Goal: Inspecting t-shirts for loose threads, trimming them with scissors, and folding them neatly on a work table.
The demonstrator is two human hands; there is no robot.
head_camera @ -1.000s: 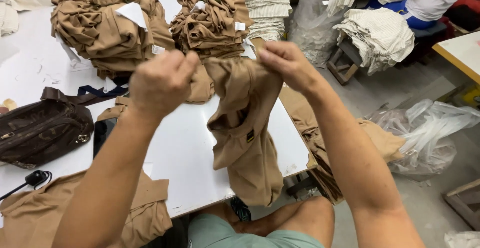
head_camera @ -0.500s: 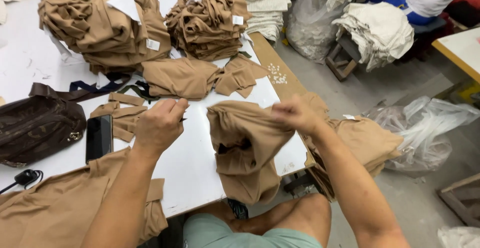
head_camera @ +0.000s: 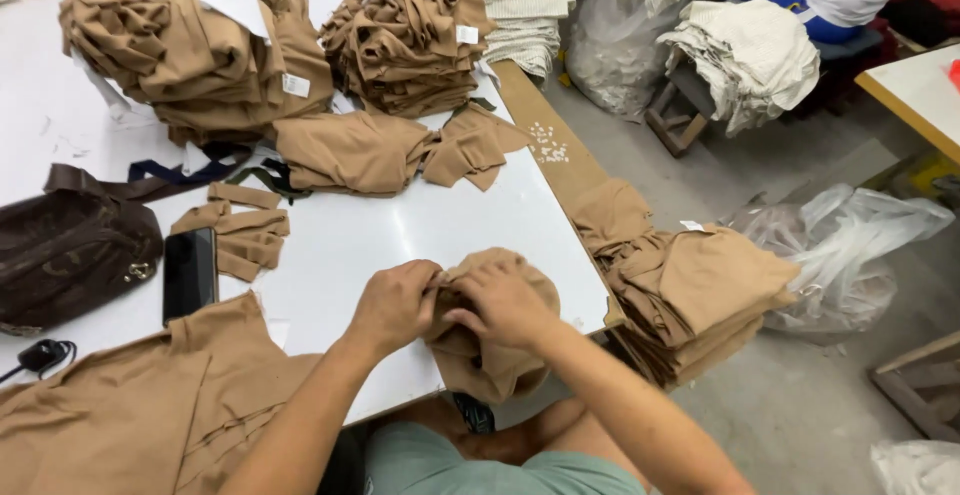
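While both sit at the table's near edge, my left hand (head_camera: pixel 395 305) and right hand (head_camera: pixel 500 305) are closed on a bunched tan garment (head_camera: pixel 490 355), pinching it together to keep it compact. Beyond lie a phone (head_camera: pixel 190 273) and tan stacks (head_camera: pixel 410 35).

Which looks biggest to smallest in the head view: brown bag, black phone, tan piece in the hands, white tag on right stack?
1. brown bag
2. tan piece, bunched between left hand and right hand; nearer the camera, so its rank against the bag is unsure
3. black phone
4. white tag
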